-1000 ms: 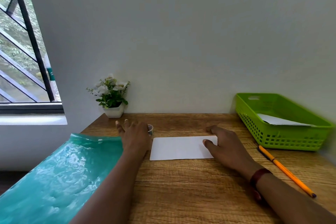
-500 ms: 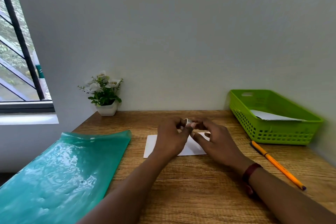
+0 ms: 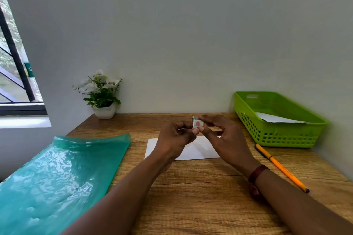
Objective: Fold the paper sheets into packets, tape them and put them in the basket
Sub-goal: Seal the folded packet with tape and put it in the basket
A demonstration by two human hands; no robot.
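Note:
A folded white paper packet (image 3: pixel 198 149) lies flat on the wooden desk (image 3: pixel 191 196), partly hidden under my hands. Both hands are raised just above it and meet at a small roll of tape (image 3: pixel 196 122). My left hand (image 3: pixel 176 139) pinches the roll from the left with its fingers curled. My right hand (image 3: pixel 223 135) pinches it from the right with thumb and forefinger. The green plastic basket (image 3: pixel 286 137) stands at the back right with a white paper packet (image 3: pixel 277 119) inside.
A teal plastic sheet (image 3: pixel 57 177) covers the desk's left side and hangs over its edge. A small potted plant (image 3: pixel 101 97) stands by the wall at the back left. An orange pencil (image 3: pixel 280 167) lies in front of the basket. A window is at the far left.
My left hand picked up the tape roll from the back of the desk and brought it over the packet. My right hand left the packet's edge and joined it at the roll.

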